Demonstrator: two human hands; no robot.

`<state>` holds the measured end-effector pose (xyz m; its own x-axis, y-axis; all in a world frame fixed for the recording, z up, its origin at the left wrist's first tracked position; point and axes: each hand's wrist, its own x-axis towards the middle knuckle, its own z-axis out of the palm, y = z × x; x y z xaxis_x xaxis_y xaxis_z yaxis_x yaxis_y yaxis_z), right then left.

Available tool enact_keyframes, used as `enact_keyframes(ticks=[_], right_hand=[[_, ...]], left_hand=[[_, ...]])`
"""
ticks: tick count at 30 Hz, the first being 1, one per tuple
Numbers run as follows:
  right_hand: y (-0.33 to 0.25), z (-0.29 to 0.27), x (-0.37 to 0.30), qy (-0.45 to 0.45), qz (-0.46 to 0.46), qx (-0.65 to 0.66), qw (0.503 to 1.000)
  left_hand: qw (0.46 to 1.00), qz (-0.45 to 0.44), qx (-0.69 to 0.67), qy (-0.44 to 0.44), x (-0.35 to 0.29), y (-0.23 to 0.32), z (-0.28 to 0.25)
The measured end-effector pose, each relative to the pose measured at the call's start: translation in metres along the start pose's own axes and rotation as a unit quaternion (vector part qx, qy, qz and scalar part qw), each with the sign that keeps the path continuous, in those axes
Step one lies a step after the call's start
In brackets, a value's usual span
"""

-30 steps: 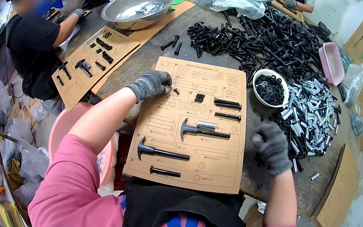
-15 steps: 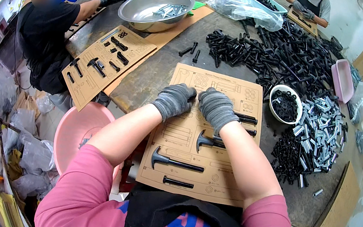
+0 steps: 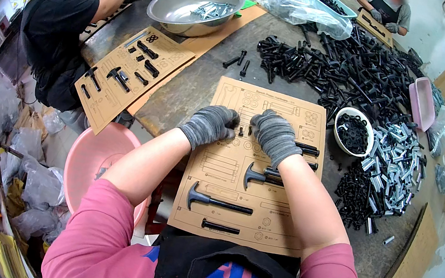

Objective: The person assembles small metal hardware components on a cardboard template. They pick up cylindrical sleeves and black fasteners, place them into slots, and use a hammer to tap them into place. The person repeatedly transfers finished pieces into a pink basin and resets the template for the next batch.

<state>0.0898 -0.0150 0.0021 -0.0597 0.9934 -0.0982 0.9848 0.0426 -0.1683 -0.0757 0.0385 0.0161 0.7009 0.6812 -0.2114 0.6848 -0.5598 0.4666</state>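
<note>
Both my hands wear grey knitted gloves over a printed brown cardboard sheet [image 3: 218,165]. My left hand [image 3: 210,126] and my right hand [image 3: 275,136] face each other near its upper middle, fingers curled; whatever they hold is hidden. In the gap between them are two small black bolts [image 3: 241,131], the right one close to my right fingertips. Long black bolts [image 3: 307,148] lie partly behind my right wrist. Lower down are a black T-shaped piece [image 3: 220,201], another black T-shaped piece [image 3: 254,176] by my right forearm, and a single black bolt [image 3: 220,227] near the bottom edge.
Black bolts [image 3: 307,64] are heaped beyond the sheet. On the right are a white bowl of black nuts [image 3: 338,129], silver sleeves [image 3: 396,152] and a pink tray [image 3: 422,103]. A steel basin [image 3: 161,15] and another filled card [image 3: 107,101] stand left, beside a co-worker [image 3: 52,43].
My hands have moved slightly apart, and two small black bolts now show between them. My left hand has shifted a little left and down. The view has shifted slightly.
</note>
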Motion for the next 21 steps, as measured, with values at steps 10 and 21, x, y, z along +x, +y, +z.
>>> enact_keyframes(ticks=[10, 21], right_hand=[[-0.006, 0.004, 0.012, -0.016, -0.015, -0.046, 0.999], [-0.005, -0.006, 0.011, -0.04, -0.011, 0.019, 0.999]], left_hand=[[1.0, 0.005, 0.004, 0.017, 0.007, 0.005, 0.009], [0.997, -0.001, -0.059, 0.043, 0.003, 0.005, 0.005]])
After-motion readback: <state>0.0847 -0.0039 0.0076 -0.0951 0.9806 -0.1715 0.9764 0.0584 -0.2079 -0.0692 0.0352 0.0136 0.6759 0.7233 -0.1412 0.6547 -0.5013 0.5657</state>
